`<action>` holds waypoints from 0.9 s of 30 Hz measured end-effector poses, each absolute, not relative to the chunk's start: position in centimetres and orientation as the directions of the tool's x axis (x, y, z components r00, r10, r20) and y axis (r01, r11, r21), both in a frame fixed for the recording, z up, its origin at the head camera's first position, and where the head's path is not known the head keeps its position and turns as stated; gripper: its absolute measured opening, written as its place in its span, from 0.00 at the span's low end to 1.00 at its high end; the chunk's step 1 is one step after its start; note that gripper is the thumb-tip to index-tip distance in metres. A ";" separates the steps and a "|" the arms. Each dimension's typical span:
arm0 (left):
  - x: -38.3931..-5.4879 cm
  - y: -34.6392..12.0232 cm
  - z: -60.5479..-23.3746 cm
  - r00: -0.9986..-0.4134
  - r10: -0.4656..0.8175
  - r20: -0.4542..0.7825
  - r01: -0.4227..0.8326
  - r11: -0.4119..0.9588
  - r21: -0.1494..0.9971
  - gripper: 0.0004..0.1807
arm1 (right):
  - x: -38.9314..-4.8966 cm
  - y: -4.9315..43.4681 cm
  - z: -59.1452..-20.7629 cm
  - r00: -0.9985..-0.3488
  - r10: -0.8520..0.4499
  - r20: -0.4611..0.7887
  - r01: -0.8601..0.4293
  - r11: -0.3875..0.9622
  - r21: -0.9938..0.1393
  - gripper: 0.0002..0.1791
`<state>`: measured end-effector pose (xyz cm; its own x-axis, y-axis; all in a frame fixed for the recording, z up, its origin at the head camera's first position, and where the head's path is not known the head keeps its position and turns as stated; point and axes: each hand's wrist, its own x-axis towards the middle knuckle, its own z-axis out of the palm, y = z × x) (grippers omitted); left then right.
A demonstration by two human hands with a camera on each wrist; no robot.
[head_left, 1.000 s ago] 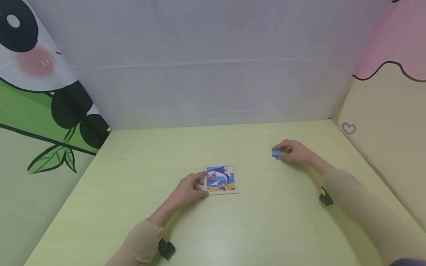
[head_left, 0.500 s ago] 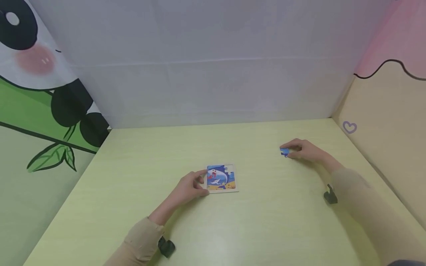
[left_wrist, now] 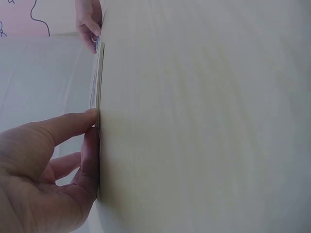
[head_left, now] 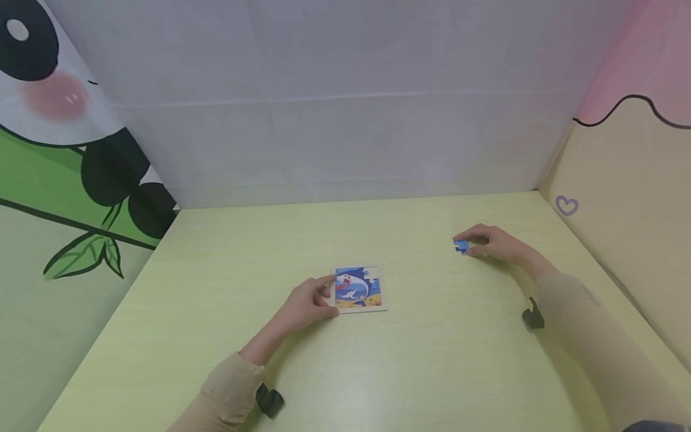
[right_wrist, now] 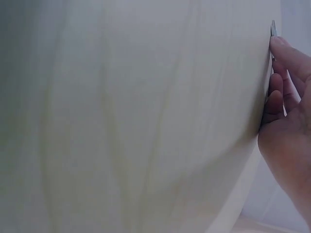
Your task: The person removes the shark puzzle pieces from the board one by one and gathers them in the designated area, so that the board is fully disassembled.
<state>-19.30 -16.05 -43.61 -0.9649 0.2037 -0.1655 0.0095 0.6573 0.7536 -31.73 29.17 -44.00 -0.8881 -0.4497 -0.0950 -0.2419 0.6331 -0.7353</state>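
Note:
A small square jigsaw puzzle (head_left: 358, 290) in a pale frame lies flat near the middle of the table. It shows a dolphin picture, with a pale gap at its upper right. My left hand (head_left: 303, 307) holds the frame's left side, index finger at the upper part and thumb at the lower corner. Seen edge-on in the left wrist view, the puzzle (left_wrist: 98, 77) is thin. To the right and farther back, my right hand (head_left: 495, 244) pinches a blue puzzle piece (head_left: 461, 246) between thumb and fingers, at the tabletop. Only the piece's edge (right_wrist: 273, 28) shows in the right wrist view.
The pale yellow table (head_left: 410, 372) meets a grey-white back wall (head_left: 345, 138). Printed side panels stand at the left (head_left: 70, 288) and right (head_left: 626, 228). A dark wrist device (head_left: 270, 402) hangs under the left sleeve, another dark device (head_left: 533, 315) under the right.
My right hand has shifted a little to the right with the puzzle piece, then stayed nearly still over the last half second. The left hand and the puzzle have not visibly moved.

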 end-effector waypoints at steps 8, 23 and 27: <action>-19.3 -16.0 -43.3 -0.964 0.201 -0.174 0.002 0.661 0.751 0.40 | -31.9 29.2 -44.0 -0.888 -0.449 -0.102 -0.237 0.635 -0.735 0.22; -19.2 -16.1 -43.2 -0.962 0.203 -0.184 -0.005 0.658 0.753 0.40 | -32.0 29.2 -44.1 -0.867 -0.484 -0.116 -0.236 0.606 -0.760 0.30; -19.2 -16.1 -43.2 -0.961 0.206 -0.185 -0.006 0.652 0.759 0.40 | -31.8 29.3 -44.0 -0.866 -0.485 -0.124 -0.228 0.603 -0.765 0.30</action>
<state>-19.18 -16.12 -43.25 -0.9610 0.2060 -0.1846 -0.0061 0.6516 0.7585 -31.76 29.27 -44.01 -0.8659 -0.4846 -0.1240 -0.2278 0.6028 -0.7646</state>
